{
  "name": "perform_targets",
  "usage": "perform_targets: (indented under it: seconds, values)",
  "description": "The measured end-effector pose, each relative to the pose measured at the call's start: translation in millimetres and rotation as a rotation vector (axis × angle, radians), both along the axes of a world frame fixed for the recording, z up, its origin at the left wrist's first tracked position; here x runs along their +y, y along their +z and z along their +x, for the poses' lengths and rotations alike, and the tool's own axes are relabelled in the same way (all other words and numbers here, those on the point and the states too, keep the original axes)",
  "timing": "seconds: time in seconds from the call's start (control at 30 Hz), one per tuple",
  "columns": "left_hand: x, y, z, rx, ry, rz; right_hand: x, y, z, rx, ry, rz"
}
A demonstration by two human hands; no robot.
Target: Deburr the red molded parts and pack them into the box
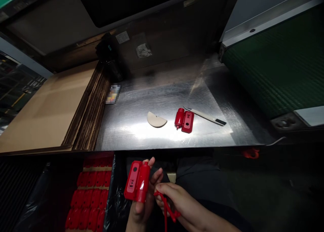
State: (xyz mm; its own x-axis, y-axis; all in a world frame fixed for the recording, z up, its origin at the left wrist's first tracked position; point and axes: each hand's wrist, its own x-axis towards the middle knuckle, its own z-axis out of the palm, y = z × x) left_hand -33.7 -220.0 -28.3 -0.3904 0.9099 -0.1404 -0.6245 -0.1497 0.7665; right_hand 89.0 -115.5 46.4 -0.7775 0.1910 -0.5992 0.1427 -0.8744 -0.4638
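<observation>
Gripping red cord [167, 206] tight in right hand [177, 201], threading toward red device [137, 182] clasped by left hand [143, 198]; likely needing careful feeding next.

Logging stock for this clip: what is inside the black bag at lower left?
The black bag holds rows of red devices like the one in the left hand, with a pale divider strip across them. Any lower layers are covered, so their count is hidden.

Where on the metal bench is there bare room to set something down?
On the metal table, bare patches lie left of the beige half-disc, toward the cardboard stack, and behind it. Crowded: red device beside the knife.
</observation>
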Motion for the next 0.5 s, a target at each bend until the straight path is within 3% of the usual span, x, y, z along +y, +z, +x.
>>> perform_targets:
  seconds: [0.1,0.23,0.33,0.4,0.5]
  values:
    - [5,1.0,-4,-0.006,0.012,-0.025,2,-0.7,2,-0.003,-0.016,-0.002]
    - [-1,-8.2,-12,0.018,0.019,-0.057,4,-3.8,5,-0.003,-0.027,0.041]
    - [-3,-15.2,-9,0.060,-0.011,-0.229,11,-6.5,12,0.001,-0.033,0.122]
    - [10,-17.0,2,-0.001,-0.009,-0.339,26,-6.3,23,-0.012,-0.028,0.211]
    - [58,-13.1,32,-0.149,-0.146,-0.282,66,9.1,61,-0.033,-0.008,0.383]
